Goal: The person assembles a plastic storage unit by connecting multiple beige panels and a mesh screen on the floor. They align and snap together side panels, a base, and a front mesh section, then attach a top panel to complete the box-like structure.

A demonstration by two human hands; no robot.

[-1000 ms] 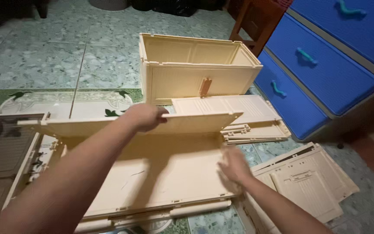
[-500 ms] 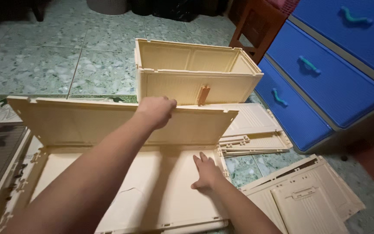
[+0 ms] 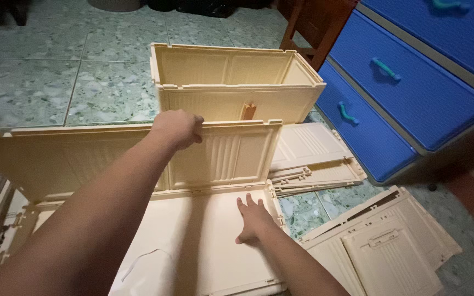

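A cream plastic folding crate lies partly unfolded on the tiled floor. Its long side panel point(image 3: 226, 156) stands nearly upright, hinged to the flat base panel point(image 3: 193, 252). My left hand point(image 3: 178, 127) grips the top edge of that side panel. My right hand point(image 3: 253, 218) lies flat with fingers spread on the base panel near its right edge, pressing it down. Behind the raised panel stands an assembled cream crate point(image 3: 237, 82), open at the top.
Blue plastic drawers point(image 3: 401, 93) with teal handles stand at the right. Loose cream panels point(image 3: 314, 159) lie stacked beside the crate, and more cream panels point(image 3: 390, 246) at the lower right. A brown wooden chair leg point(image 3: 303, 27) stands behind. Dark items lie at the far left edge.
The side panel has swung up from a low tilt to nearly upright under my left hand. My right hand stayed pressed on the base panel.
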